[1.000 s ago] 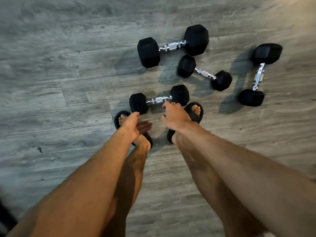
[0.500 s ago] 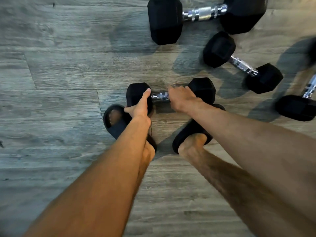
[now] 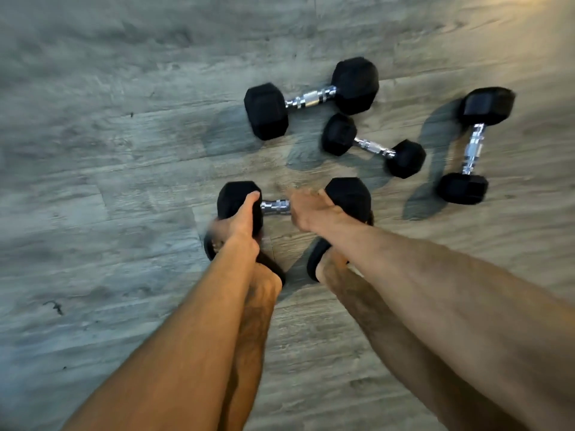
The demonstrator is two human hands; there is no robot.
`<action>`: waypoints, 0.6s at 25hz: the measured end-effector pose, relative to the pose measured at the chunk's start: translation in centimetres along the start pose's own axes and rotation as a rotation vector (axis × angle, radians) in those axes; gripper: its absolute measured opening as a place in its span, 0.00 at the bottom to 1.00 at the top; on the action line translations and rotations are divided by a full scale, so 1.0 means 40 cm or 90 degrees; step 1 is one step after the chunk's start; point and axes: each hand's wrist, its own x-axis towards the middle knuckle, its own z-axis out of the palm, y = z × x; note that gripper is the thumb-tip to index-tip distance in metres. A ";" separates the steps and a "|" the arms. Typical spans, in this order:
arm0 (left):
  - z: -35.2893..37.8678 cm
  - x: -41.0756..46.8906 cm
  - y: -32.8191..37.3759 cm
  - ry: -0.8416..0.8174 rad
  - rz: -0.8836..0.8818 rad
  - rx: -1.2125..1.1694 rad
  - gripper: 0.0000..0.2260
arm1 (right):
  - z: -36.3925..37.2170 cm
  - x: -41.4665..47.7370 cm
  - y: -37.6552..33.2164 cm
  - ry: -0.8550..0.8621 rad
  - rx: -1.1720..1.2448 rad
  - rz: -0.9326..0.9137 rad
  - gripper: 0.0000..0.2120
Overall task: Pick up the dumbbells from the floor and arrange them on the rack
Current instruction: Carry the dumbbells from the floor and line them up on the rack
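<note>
The near dumbbell (image 3: 275, 207) lies crosswise just in front of the person's feet, low over the grey plank floor (image 3: 109, 157); whether it rests on the planks or is just off them cannot be told. Only a short piece of its chrome handle shows between the two hands. The left hand (image 3: 244, 219) grips the left black head, thumb stretched up along its near face, while the other fingers curl round the left side in a blur. The right hand (image 3: 311, 209) is wrapped over the handle right beside the right head, with its fingers curled under and out of sight.

Below the hands, black sandals (image 3: 314, 259) peek out on both feet.

Three more dumbbells lie on the floor farther off to the right. A large dumbbell (image 3: 311, 99) is farthest, set nearly crosswise. A small dumbbell (image 3: 373, 147) lies at a slant just nearer than it, close but apart. A third dumbbell (image 3: 474, 147) lies far right, pointing near to far.
</note>
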 end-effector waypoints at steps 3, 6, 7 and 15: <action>-0.083 -0.208 0.055 -0.005 0.045 0.039 0.54 | -0.103 -0.198 -0.022 0.046 0.044 0.000 0.11; -0.163 -0.390 0.087 -0.067 0.038 0.121 0.55 | -0.189 -0.392 -0.036 0.078 0.087 0.014 0.12; -0.185 -0.454 0.097 -0.099 0.029 0.157 0.51 | -0.217 -0.472 -0.035 0.080 0.105 0.022 0.13; -0.354 -1.133 0.062 -0.214 0.106 0.401 0.17 | -0.321 -0.995 0.023 0.116 0.218 0.057 0.10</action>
